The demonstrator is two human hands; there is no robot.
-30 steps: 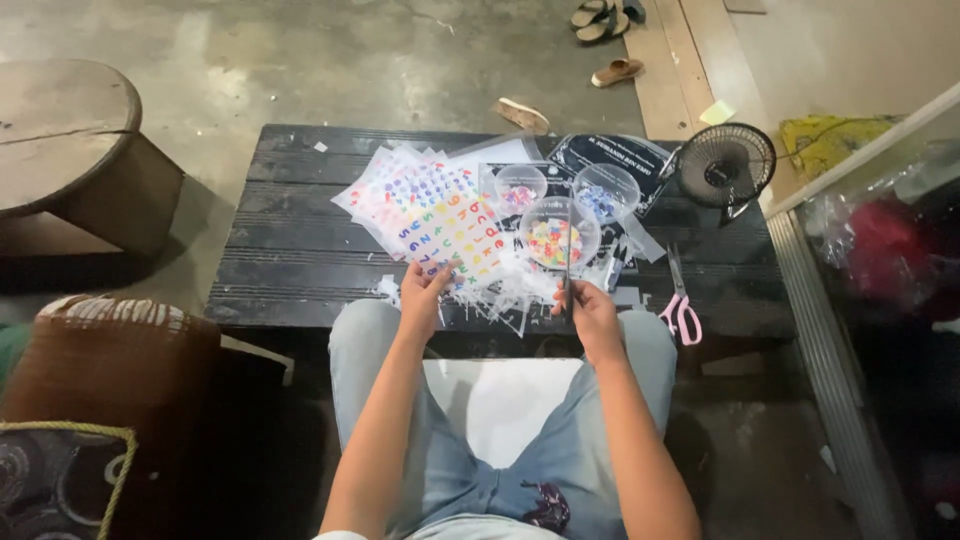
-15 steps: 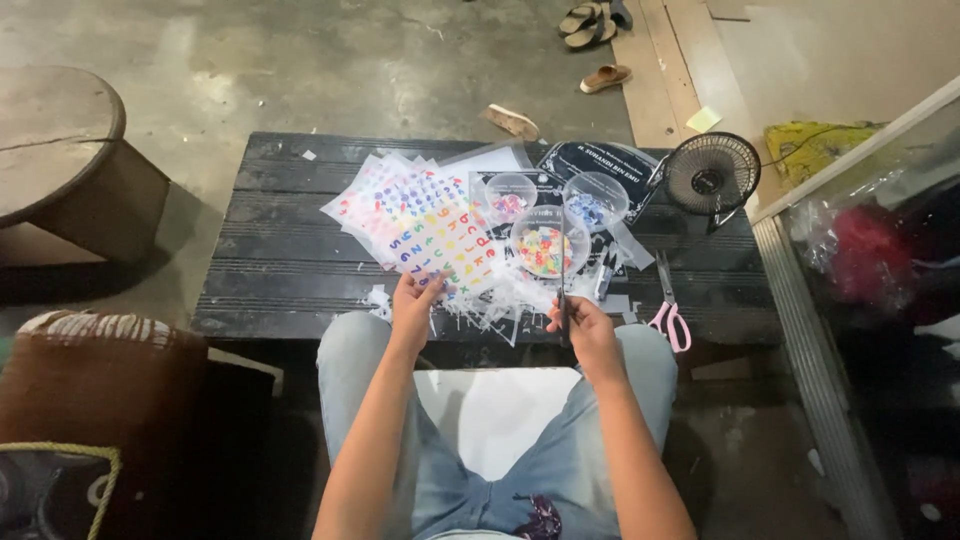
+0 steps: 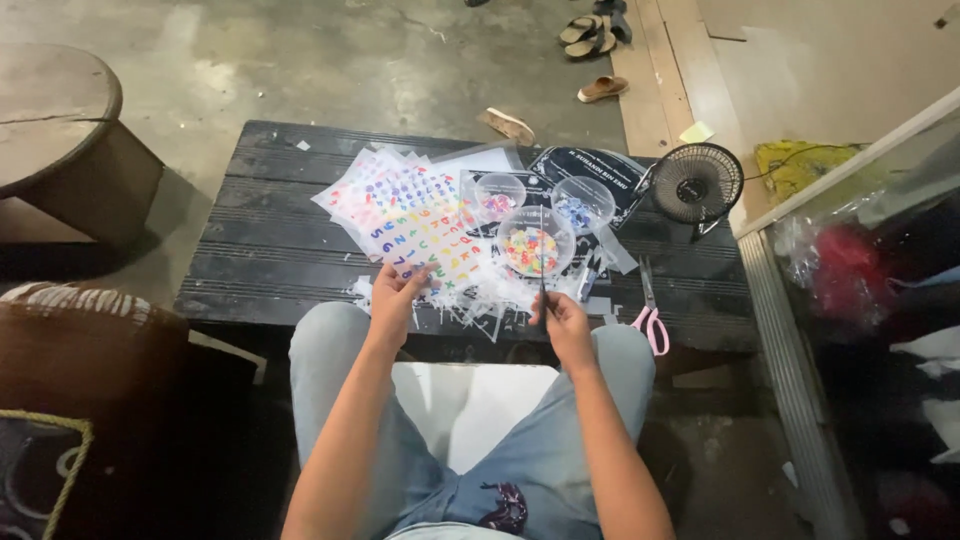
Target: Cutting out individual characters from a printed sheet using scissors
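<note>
Near edge of the low black table point(image 3: 250, 270): both hands work here, just above the person's knees.
Left hand point(image 3: 397, 297): fingers closed on the near edge of a sheet of coloured letter stickers point(image 3: 425, 225); the sheet lies flat on the tabletop toward its middle, over a spread of similar sheets.
Right hand point(image 3: 560, 318): clamped around a thin dark tool point(image 3: 542, 275) held upright, tip pointing to the far edge; its kind is too small to tell.
Change since a second ago: the hands sit in almost the same places, the left a little further onto the sheet; the camera view has shifted slightly, the objects have not.
Meaning: judged as steady, repeated picking work on the stickers, with no new stage begun.
Centre of tabletop: round clear tub of mixed coloured pieces point(image 3: 535, 242), just beyond the tool tip.
Behind it: two smaller clear tubs point(image 3: 583, 203), side by side toward the far edge.
Near edge, between the hands: litter of clear offcuts point(image 3: 480, 300).
Right near corner: pink-handled scissors point(image 3: 651, 318), lying flat, untouched.
Right far corner: small black fan point(image 3: 697, 183), upright.
</note>
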